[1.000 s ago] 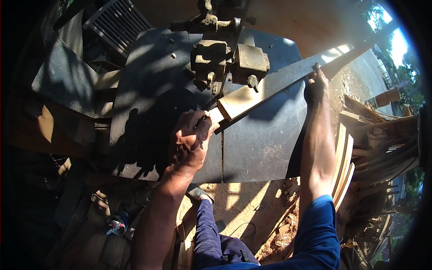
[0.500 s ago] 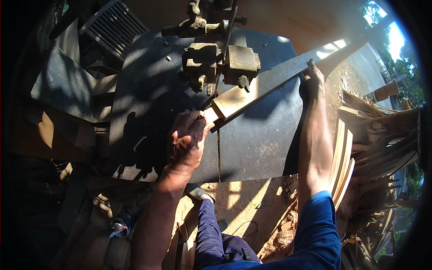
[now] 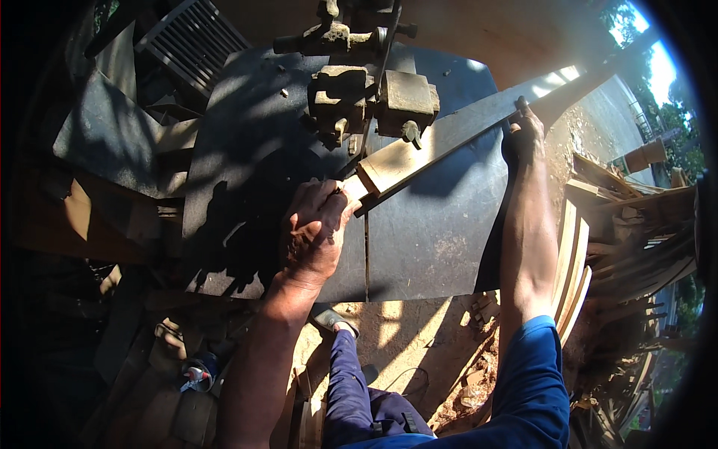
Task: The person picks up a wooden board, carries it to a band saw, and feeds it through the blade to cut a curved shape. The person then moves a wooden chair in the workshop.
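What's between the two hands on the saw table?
In the head view, the wooden board spans the gap: the left hand grips its near end, the right hand rests on it farther along. Beneath lies bare dark table.

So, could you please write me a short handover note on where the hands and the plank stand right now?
Left hand: gripped on the near end of the long pale wooden plank.
Right hand: resting on the plank's far stretch, steadying its edge.
Plank: lies diagonally across the dark metal saw table, its near part beside the dusty metal guide block, its far end running beyond the table's edge toward the upper right.
Done: plank is seated on the table under both hands.
Left: whether any cut has begun cannot be seen; offcuts are stacked at the right of the table.
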`<act>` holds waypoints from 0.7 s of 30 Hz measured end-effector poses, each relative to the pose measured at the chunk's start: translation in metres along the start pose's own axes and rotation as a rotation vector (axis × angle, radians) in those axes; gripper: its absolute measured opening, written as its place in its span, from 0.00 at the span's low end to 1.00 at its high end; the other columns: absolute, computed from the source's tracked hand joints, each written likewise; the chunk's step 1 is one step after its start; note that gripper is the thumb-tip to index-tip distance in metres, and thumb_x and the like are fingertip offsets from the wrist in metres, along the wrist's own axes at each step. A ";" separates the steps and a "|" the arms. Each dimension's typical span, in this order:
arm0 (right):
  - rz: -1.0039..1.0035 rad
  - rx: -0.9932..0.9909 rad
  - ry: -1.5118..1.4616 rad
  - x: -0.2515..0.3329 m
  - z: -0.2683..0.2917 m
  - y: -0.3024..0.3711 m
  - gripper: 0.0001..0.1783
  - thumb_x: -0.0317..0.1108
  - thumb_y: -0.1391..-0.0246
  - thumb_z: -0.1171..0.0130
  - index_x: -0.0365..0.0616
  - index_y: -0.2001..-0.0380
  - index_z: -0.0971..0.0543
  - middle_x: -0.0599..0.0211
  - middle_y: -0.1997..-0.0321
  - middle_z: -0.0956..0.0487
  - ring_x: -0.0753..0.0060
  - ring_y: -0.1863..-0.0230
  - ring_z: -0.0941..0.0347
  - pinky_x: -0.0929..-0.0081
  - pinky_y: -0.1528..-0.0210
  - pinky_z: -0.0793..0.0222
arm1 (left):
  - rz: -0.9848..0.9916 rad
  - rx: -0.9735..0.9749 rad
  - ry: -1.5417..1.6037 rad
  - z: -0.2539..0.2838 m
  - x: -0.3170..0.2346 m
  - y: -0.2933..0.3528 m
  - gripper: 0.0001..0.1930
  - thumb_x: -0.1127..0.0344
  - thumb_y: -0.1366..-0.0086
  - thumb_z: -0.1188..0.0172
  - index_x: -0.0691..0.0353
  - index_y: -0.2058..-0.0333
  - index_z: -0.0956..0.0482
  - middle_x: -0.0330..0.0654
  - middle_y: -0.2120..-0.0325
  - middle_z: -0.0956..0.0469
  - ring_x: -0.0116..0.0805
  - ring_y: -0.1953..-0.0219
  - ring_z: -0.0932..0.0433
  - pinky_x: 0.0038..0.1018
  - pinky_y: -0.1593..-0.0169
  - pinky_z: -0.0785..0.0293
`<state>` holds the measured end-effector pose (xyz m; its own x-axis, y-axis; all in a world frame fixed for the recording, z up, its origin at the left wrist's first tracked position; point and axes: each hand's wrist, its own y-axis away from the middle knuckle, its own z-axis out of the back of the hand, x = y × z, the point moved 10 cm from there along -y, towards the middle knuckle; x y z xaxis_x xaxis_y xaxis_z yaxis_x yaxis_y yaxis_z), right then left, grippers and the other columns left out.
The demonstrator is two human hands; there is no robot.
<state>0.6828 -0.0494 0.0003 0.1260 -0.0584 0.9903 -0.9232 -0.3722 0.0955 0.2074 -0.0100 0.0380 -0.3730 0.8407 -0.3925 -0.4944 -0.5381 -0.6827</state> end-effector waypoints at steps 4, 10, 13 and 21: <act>-0.046 -0.038 -0.189 0.011 0.011 0.002 0.09 0.36 0.36 0.38 0.46 0.70 0.23 0.80 0.80 0.35 0.86 0.84 0.45 0.83 0.86 0.54 | 0.007 0.010 0.004 -0.005 -0.008 -0.007 0.23 0.75 0.52 0.26 0.56 0.58 0.25 0.43 0.63 0.20 0.47 0.60 0.20 0.37 0.57 0.21; 0.215 0.098 0.028 -0.004 0.001 -0.006 0.06 0.26 0.39 0.43 0.38 0.60 0.21 0.63 0.66 0.20 0.73 0.68 0.24 0.79 0.69 0.30 | -0.025 -0.043 0.019 0.002 -0.001 0.000 0.22 0.75 0.53 0.25 0.57 0.59 0.24 0.44 0.63 0.20 0.48 0.61 0.20 0.37 0.58 0.21; 0.561 0.191 0.411 0.014 -0.002 -0.006 0.19 0.19 0.43 0.48 0.35 0.47 0.24 0.51 0.48 0.20 0.61 0.49 0.22 0.73 0.49 0.27 | -0.058 -0.006 -0.004 0.000 -0.008 -0.004 0.22 0.75 0.54 0.25 0.58 0.60 0.24 0.44 0.63 0.20 0.48 0.61 0.21 0.37 0.59 0.21; 0.444 0.221 0.504 0.018 -0.025 0.005 0.23 0.17 0.44 0.47 0.37 0.44 0.24 0.47 0.36 0.27 0.59 0.37 0.28 0.70 0.39 0.30 | -0.053 0.046 -0.044 0.009 -0.011 -0.007 0.21 0.75 0.55 0.25 0.59 0.62 0.24 0.44 0.64 0.20 0.47 0.63 0.21 0.37 0.60 0.21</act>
<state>0.6718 -0.0293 0.0209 -0.4780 0.1676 0.8622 -0.7462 -0.5953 -0.2980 0.2080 -0.0161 0.0528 -0.3789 0.8652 -0.3284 -0.5498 -0.4959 -0.6721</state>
